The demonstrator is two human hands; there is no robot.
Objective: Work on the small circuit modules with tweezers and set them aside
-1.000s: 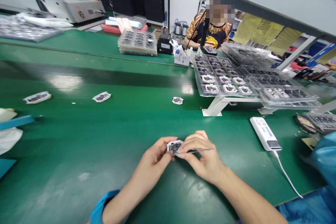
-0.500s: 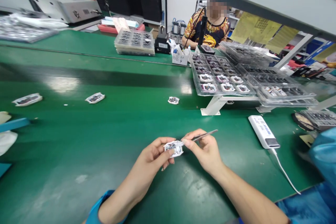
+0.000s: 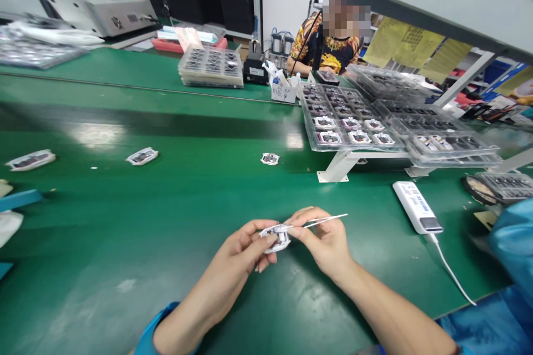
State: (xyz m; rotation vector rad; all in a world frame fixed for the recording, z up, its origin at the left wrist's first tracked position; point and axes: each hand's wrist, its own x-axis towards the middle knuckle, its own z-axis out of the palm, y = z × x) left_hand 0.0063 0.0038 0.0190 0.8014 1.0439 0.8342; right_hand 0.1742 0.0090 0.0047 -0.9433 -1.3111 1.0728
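Observation:
My left hand (image 3: 245, 255) is closed around a small white-framed electronic part (image 3: 282, 241), its thumb lying across the part's face. In my right hand (image 3: 325, 238), pinched between thumb and fingers, is a pair of thin metal tweezers (image 3: 335, 217). The tweezers' back end sticks out to the right; their tips point at the part's upper right edge, where my fingers partly hide them. Whether the tips grip anything I cannot tell. Both hands are above the green work surface (image 3: 200, 194).
Similar parts lie beyond my hands: one (image 3: 270, 159) ahead, another (image 3: 142, 156) further left. A clear tray (image 3: 312, 141) of parts rests on a white stand (image 3: 336, 166). At right is a white device (image 3: 416, 208) with a cable. Someone (image 3: 328, 44) sits opposite.
The loose parts on the green surface have slid left. The tweezers have turned slightly in my right hand, now catching light. My left hand still holds the part, slightly tilted.

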